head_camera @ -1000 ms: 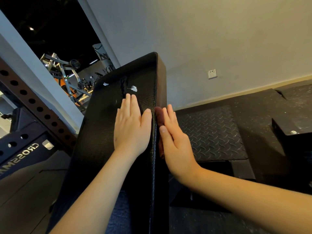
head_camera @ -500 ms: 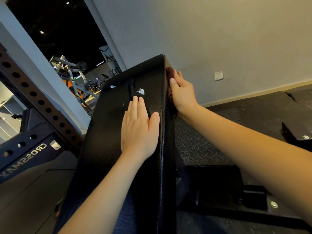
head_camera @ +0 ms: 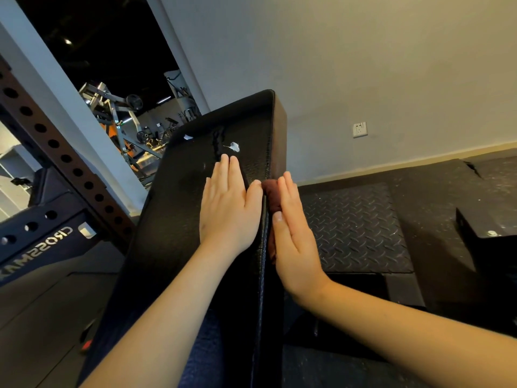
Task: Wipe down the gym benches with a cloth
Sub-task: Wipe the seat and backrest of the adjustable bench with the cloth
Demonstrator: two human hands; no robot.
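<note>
A black padded bench (head_camera: 179, 219) slopes away from me, its textured top torn near the far end where white stuffing shows. My left hand (head_camera: 228, 203) lies flat on the top, fingers straight, thumb at the right edge. My right hand (head_camera: 293, 233) presses a dark red cloth (head_camera: 270, 196) against the bench's right side face with straight fingers. Most of the cloth is hidden under that hand.
A perforated rack upright (head_camera: 56, 152) with a black base stands at the left. Black checker-plate mats (head_camera: 355, 228) cover the floor to the right, with a black block (head_camera: 486, 236) at the far right. A pale wall with a socket (head_camera: 360, 129) rises behind.
My right hand slid the cloth up the bench's side to the far end, then back down to mid-length beside my left hand. The left hand has stayed flat on top.
</note>
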